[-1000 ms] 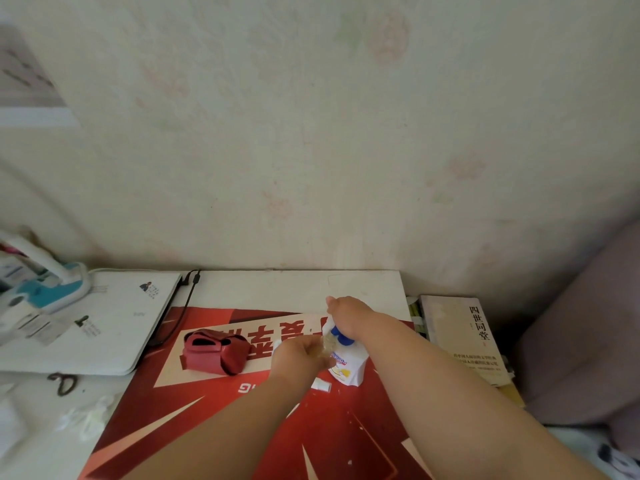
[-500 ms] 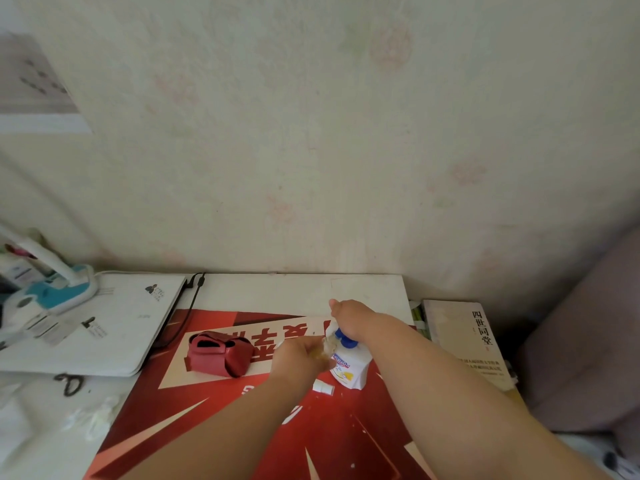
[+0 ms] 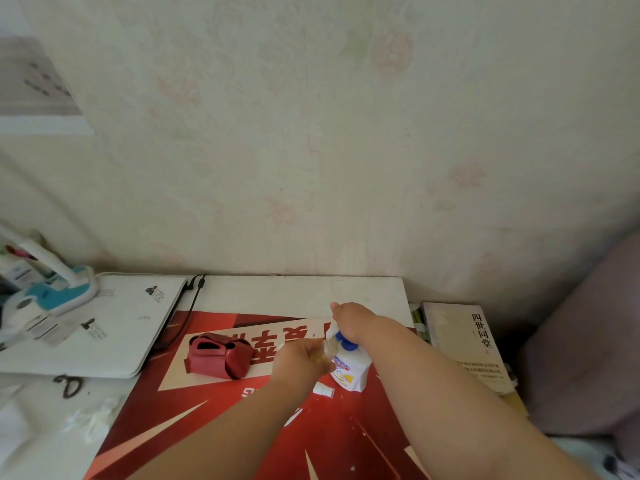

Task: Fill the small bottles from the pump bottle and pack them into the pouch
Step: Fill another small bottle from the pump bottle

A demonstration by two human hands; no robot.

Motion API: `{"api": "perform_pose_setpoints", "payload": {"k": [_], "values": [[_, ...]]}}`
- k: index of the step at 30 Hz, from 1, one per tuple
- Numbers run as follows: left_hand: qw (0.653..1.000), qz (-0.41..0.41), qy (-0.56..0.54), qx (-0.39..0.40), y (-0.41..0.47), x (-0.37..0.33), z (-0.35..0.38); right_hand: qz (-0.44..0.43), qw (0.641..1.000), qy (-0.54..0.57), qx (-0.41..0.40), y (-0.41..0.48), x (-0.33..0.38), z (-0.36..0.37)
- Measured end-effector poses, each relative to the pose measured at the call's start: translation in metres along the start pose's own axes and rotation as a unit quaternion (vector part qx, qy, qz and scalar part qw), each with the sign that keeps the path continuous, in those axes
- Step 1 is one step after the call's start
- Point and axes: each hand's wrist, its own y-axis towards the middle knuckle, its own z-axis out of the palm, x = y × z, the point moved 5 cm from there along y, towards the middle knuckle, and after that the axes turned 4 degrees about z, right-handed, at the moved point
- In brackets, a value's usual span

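A white pump bottle (image 3: 349, 370) with a blue collar stands on the red poster (image 3: 214, 420). My right hand (image 3: 349, 318) rests on top of its pump head, fingers curled over it. My left hand (image 3: 301, 358) grips a small clear bottle (image 3: 327, 348) and holds it up against the pump's spout. A small white cap (image 3: 322, 390) lies on the poster just in front of the pump bottle. The red pouch (image 3: 218, 355) sits open to the left of my left hand.
A white laptop (image 3: 114, 327) with a black cable lies at the left, beside a teal and white lamp base (image 3: 60, 296). Scissors (image 3: 69, 384) and crumpled plastic lie near the left front. A book (image 3: 467, 344) lies off the desk's right edge.
Both hands stay at the pump bottle. The view has tilted a little, so everything sits slightly lower in the frame.
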Motion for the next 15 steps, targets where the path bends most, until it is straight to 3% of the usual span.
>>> {"api": "perform_pose_setpoints", "payload": {"k": [15], "values": [[1.0, -0.022, -0.016, 0.002, 0.007, 0.011, 0.008, 0.001, 1.0, -0.012, 0.015, 0.003, -0.001, 0.003]]}}
